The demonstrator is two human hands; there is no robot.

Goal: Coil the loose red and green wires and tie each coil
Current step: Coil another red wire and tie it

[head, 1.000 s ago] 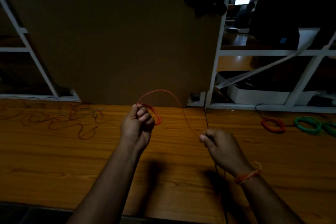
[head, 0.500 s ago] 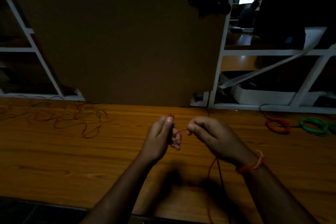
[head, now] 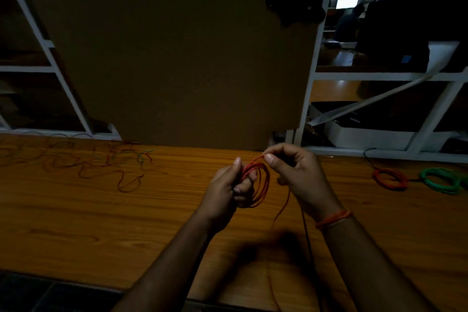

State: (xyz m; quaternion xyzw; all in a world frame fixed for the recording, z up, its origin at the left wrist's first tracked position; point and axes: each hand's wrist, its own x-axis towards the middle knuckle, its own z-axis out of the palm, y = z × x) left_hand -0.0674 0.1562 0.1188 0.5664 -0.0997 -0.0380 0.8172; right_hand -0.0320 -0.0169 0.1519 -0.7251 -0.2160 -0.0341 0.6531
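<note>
Room: dim; a brown board [head: 177, 53] stands behind the table, white shelving frames [head: 307, 99] to either side of it.
Table: wooden table [head: 88, 210] fills the lower half of the frame.
Left hand: left hand [head: 228, 190] at centre frame, fingers curled in a grip round the near side of the red coil [head: 258, 185]; thumb upright beside the loops.
Red coil: several loops held above the table, standing on edge, just right of the left fingers and between the 2 hands.
Right hand: right hand [head: 296, 175] just right of the coil, thumb and forefinger pressed together, pinching the red strand at the top of the loops.
Loose tail: red wire tail [head: 282, 208] hangs from under the right hand toward the table.
Tangle: loose red and green wires [head: 96, 164] lie at left on the table, well apart from the hands.
Finished coils: 1 red ring [head: 390, 179] and 1 green ring [head: 440, 180] lie side by side at the right edge.
Wrist: orange thread band [head: 333, 219] on the right wrist.
</note>
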